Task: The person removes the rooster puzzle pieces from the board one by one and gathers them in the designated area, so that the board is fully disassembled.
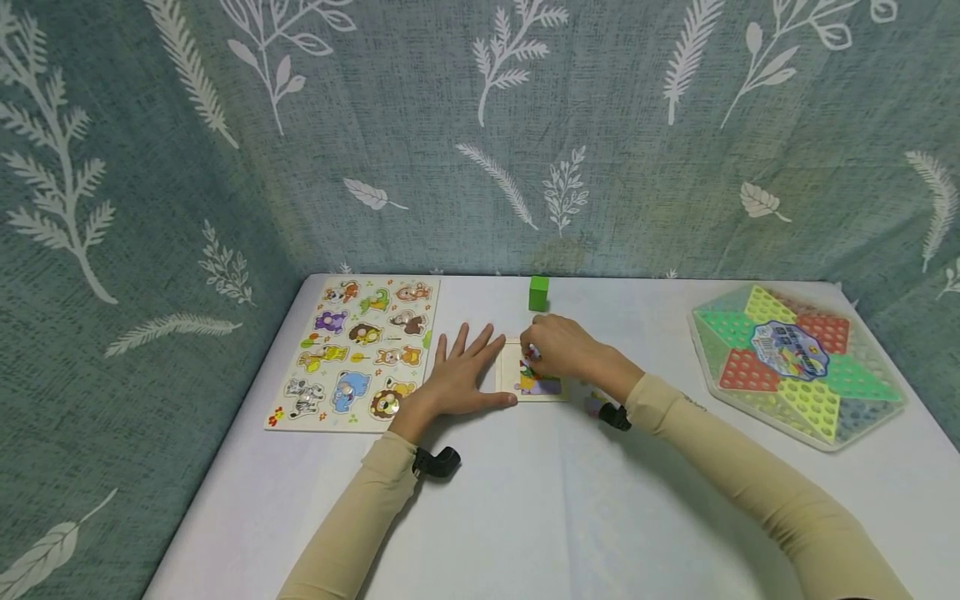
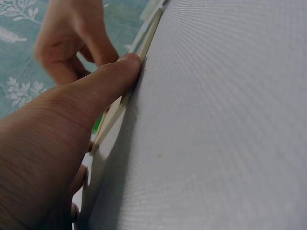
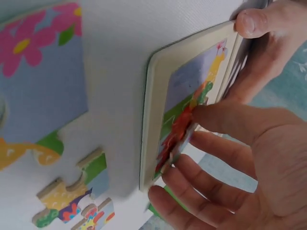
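Observation:
A small wooden jigsaw puzzle tray (image 1: 508, 360) with a cream frame lies mid-table, part of its coloured picture laid in. The left hand (image 1: 461, 379), fingers straight and spread, rests along its left side; the left thumb (image 2: 112, 76) presses on the frame's edge in the left wrist view. Over the tray's upper right, the right hand (image 1: 562, 346) pinches a red puzzle piece (image 3: 181, 125) between thumb and fingers. The piece is tilted at the picture area, and the fingers hide its far side. Loose puzzle pieces (image 3: 67, 191) lie beside the tray, partly under the right wrist in the head view.
An animal peg puzzle board (image 1: 337, 423) lies to the left. Behind the tray stands a green block (image 1: 538, 294). A hexagonal game board with a coloured star (image 1: 742, 371) lies at the right. Patterned green cloth (image 1: 420, 108) hangs along the table's back and left.

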`<action>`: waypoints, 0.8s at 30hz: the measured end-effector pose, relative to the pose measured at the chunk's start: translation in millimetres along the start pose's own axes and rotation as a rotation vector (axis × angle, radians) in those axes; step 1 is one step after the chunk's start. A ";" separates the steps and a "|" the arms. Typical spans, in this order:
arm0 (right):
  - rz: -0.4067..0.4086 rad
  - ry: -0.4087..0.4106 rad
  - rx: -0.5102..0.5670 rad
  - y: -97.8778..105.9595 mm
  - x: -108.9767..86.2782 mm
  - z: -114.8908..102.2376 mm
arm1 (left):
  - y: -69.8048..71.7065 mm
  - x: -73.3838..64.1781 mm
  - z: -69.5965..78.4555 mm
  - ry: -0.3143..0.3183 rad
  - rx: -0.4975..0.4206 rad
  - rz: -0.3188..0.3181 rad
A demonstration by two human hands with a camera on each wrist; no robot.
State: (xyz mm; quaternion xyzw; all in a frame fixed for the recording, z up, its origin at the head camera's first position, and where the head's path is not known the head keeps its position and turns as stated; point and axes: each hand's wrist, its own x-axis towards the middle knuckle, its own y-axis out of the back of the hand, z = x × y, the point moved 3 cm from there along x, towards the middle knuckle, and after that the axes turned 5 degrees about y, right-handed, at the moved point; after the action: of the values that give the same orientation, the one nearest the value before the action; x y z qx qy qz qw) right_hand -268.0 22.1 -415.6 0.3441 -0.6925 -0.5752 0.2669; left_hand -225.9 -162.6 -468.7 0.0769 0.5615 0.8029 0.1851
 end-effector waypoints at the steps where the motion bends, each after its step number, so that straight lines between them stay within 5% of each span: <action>1: -0.004 0.003 0.007 0.2 -0.6 0.4 | 0.0 0.1 0.0 0.000 0.000 0.000; 24: 0.006 -0.002 0.013 8.5 -9.7 1.4 | 0.3 -0.4 0.3 -0.001 -0.002 -0.005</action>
State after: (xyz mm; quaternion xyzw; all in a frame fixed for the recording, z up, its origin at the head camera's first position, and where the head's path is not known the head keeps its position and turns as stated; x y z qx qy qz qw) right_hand -264.5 31.4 -407.2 0.3432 -0.6974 -0.5703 0.2657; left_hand -225.4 -162.5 -468.3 0.0757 0.5606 0.8031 0.1872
